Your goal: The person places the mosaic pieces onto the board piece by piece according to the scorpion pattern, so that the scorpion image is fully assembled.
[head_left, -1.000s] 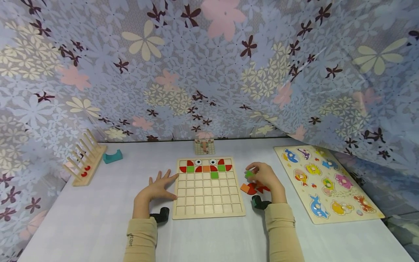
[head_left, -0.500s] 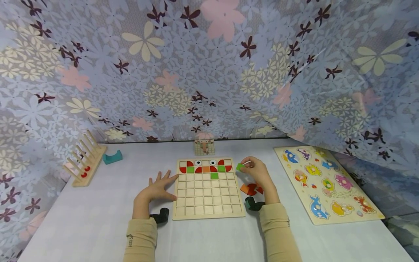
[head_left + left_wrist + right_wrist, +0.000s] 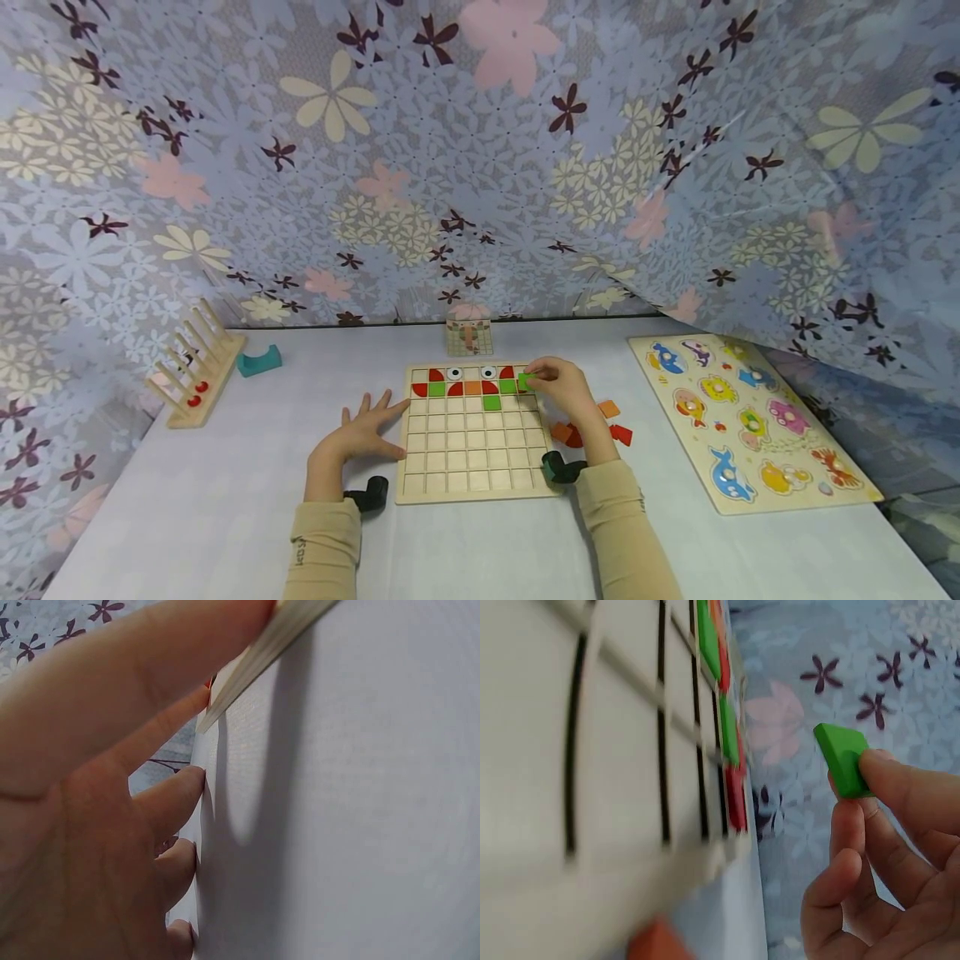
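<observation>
A wooden grid board (image 3: 457, 458) lies on the table, with red, green and orange tiles and two eye tiles in its upper rows. One green tile (image 3: 491, 403) sits alone in the row below. My left hand (image 3: 358, 435) has its fingers spread, thumb and index finger touching the board's left edge. Between thumb and fingers, my right hand (image 3: 566, 390) pinches a green square tile (image 3: 843, 759) above the board's upper right corner. The right wrist view shows that tile held clear of the grid. Loose orange and red tiles (image 3: 621, 434) lie beside the right forearm, which partly hides them.
Behind the board stands a small pattern card (image 3: 480, 340). At the left are a wooden peg rack (image 3: 217, 360) with red beads and a teal curved block (image 3: 258, 361). A sea-animal peg puzzle (image 3: 701, 421) lies at the right. Flowered cloth (image 3: 480, 167) hangs behind the table.
My right hand has carried the green tile from the loose pile leftward and up to the board's upper right corner. More of the pile shows now. My left hand has stayed in place.
</observation>
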Tool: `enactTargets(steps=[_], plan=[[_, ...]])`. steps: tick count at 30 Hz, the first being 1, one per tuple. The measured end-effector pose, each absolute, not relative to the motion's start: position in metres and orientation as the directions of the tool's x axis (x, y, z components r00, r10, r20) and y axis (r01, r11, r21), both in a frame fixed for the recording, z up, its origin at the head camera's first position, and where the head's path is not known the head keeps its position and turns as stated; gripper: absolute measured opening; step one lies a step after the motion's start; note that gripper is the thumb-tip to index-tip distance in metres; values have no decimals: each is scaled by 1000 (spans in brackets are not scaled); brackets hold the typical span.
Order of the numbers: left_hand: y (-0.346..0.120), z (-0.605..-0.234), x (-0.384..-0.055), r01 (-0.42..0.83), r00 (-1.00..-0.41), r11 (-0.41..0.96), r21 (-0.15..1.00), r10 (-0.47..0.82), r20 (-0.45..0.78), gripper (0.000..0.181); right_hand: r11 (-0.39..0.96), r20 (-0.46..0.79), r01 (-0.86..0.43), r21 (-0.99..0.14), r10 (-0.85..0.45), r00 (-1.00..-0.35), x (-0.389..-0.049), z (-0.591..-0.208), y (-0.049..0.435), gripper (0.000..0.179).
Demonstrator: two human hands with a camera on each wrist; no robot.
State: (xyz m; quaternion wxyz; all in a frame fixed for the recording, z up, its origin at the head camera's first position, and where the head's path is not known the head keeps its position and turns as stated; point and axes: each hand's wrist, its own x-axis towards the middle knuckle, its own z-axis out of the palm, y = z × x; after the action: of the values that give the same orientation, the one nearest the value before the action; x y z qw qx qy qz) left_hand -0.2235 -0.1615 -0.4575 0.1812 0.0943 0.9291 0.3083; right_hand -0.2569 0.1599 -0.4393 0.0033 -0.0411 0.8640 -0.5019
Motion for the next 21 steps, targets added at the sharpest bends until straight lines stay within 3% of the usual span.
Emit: enactTargets(steps=[21], plan=[[-163, -457, -224, 70, -910, 781, 620, 304, -280, 89, 597, -28, -186, -780, -331, -943, -270, -448, 69, 8]])
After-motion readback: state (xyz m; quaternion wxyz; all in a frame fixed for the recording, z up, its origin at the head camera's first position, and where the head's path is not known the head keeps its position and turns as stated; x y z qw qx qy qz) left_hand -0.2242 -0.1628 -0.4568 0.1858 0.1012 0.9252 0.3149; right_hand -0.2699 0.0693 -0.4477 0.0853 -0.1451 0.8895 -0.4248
